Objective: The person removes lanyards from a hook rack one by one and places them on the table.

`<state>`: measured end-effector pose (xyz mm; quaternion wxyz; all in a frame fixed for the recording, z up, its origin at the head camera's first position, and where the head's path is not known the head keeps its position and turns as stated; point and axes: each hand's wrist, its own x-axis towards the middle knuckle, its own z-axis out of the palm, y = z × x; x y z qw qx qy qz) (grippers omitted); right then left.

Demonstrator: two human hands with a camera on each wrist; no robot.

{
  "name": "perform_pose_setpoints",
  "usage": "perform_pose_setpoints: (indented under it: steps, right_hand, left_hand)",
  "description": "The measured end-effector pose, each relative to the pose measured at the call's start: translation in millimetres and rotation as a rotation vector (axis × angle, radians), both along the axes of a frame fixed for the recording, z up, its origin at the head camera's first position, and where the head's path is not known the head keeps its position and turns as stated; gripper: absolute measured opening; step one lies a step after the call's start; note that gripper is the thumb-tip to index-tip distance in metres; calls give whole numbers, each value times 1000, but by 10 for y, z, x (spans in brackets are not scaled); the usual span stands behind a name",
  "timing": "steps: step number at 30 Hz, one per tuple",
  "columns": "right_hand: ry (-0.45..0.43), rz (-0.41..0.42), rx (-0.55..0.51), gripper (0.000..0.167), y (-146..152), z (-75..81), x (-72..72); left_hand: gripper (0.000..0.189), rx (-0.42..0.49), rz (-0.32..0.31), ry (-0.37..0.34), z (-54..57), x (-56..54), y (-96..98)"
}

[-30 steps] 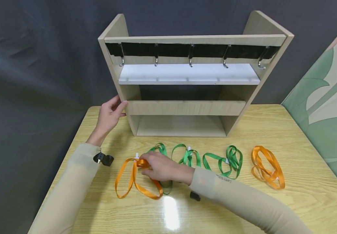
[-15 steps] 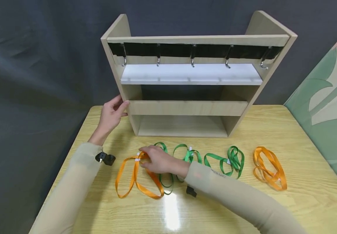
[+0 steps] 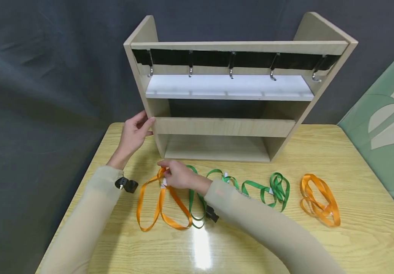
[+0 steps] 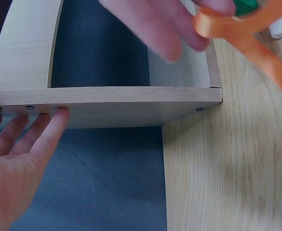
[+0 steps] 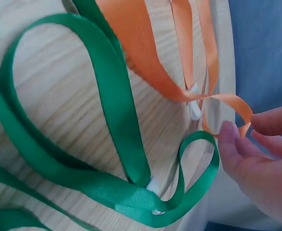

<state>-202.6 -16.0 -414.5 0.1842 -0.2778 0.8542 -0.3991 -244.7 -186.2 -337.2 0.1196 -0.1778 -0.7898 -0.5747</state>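
My left hand (image 3: 132, 137) rests against the left side panel of a light wooden rack (image 3: 224, 126). In the left wrist view its fingers (image 4: 47, 139) lie straight against the panel's outer face, with the thumb tip at the front edge. My right hand (image 3: 180, 174) pinches the upper loop of an orange ribbon (image 3: 160, 201) between thumb and fingertips. A small white tag (image 5: 195, 103) gathers that ribbon, and its long lower loops spread over the table. A green ribbon (image 5: 114, 96) lies close beside it, partly hidden by my right forearm in the head view.
More green ribbons (image 3: 265, 187) and another orange ribbon (image 3: 334, 209) lie to the right on the wooden table (image 3: 245, 247). The rack has a white shelf (image 3: 227, 86) below a row of several metal hooks (image 3: 231, 72). Dark cloth (image 3: 46, 95) hangs behind.
My right hand has moved away from me toward the rack, drawing the orange ribbon's upper loop along with it. The left hand keeps its place on the rack; the head view has shifted slightly.
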Motion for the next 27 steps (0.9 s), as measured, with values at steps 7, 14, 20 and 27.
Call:
perform_pose_setpoints:
  steps: [7,14,20,27]
  right_hand:
    - [-86,-37,-3,59,123,40,-87]
    - [-56,-31,-124,58,407,215,-163]
    - [71,-26,-143,44,745,416,-187]
    - [184,-49,-130,34,1189,690,-120]
  left_hand:
    - [42,-9,-4,-4,10,6,22]
    - [42,-24,7,-5,12,12,18]
    - [43,-20,7,-5,14,8,15]
    - [43,-26,3,-10,18,13,7]
